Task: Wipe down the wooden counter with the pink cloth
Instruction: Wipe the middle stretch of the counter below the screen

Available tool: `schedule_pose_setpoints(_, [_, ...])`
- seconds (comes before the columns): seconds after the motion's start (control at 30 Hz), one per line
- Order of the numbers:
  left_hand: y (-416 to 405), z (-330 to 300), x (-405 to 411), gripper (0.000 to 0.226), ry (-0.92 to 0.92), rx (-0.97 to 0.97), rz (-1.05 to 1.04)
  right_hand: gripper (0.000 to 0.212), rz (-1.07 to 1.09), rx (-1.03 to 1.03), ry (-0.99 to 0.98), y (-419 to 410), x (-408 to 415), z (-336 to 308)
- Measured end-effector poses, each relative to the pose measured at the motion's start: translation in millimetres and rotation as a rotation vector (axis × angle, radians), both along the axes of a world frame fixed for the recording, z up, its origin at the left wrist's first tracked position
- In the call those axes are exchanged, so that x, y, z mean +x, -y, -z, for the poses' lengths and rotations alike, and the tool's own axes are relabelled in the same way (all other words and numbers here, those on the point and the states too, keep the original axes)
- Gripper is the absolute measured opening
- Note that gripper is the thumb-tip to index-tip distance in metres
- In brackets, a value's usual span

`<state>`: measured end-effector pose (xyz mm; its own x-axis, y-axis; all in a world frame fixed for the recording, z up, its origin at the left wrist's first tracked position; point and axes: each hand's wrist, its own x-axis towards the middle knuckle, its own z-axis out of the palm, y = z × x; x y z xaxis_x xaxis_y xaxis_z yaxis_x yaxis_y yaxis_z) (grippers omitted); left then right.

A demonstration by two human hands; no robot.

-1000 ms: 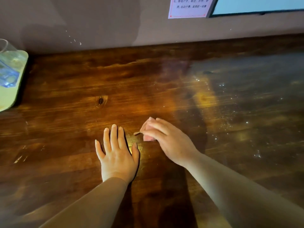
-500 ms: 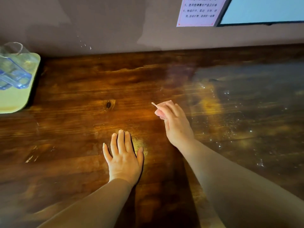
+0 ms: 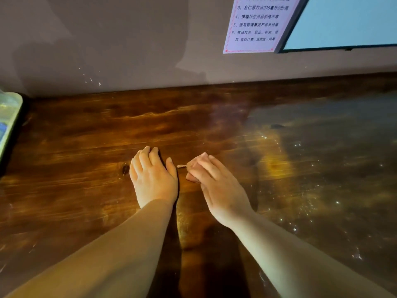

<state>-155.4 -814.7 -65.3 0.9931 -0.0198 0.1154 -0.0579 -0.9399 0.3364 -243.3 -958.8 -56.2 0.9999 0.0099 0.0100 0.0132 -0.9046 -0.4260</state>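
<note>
The dark wooden counter (image 3: 86,147) fills the view and runs back to a grey wall. My right hand (image 3: 217,186) presses a small folded pink cloth (image 3: 196,166) onto the wood near the centre, fingers laid over it; only the cloth's left and far edges show. My left hand (image 3: 153,177) rests flat on the counter just left of the cloth, fingers together and pointing away. A dark knot in the wood (image 3: 125,169) sits beside its little finger.
A pale green tray (image 3: 9,117) with clear plastic things stands at the far left edge. The counter's right part (image 3: 322,168) shines wet with small droplets. On the wall hang a printed notice (image 3: 255,24) and a dark-framed bright panel (image 3: 343,22).
My right hand slid the cloth away from me and then back toward me, close to the left hand. The head camera moved nearer; the tray shifted toward the left edge.
</note>
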Motion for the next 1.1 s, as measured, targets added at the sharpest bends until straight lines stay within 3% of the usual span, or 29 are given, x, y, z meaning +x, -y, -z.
schedule_pose_setpoints(0.07, [-2,6,0,0.047,0.019,0.003,-0.002,0.051,-0.016,0.02,-0.039,17,17,0])
schedule_pose_setpoints(0.2, [-1,8,2,0.047,0.026,-0.021,-0.038,0.046,0.255,0.024,0.03,3,54,-1])
schedule_pose_setpoints(0.4, [-2,6,1,0.046,0.014,-0.055,-0.054,0.061,-0.053,0.029,0.017,-8,23,6])
schedule_pose_setpoints(0.6, [2,10,4,0.046,0.046,0.012,-0.052,0.052,0.18,0.016,0.06,-5,80,3])
schedule_pose_setpoints(0.73, [0,12,4,0.044,0.081,0.017,0.01,0.051,-0.029,0.089,0.055,-18,53,8])
schedule_pose_setpoints(0.83, [0,11,5,0.047,0.061,0.058,0.047,0.055,-0.097,0.048,0.063,11,84,7])
schedule_pose_setpoints(0.97, [1,9,5,0.049,0.03,0.054,0.043,0.054,0.167,0.07,0.066,3,119,2])
schedule_pose_setpoints(1.1, [2,7,5,0.046,0.005,0.023,0.028,0.045,-0.112,0.103,0.101,-19,87,5])
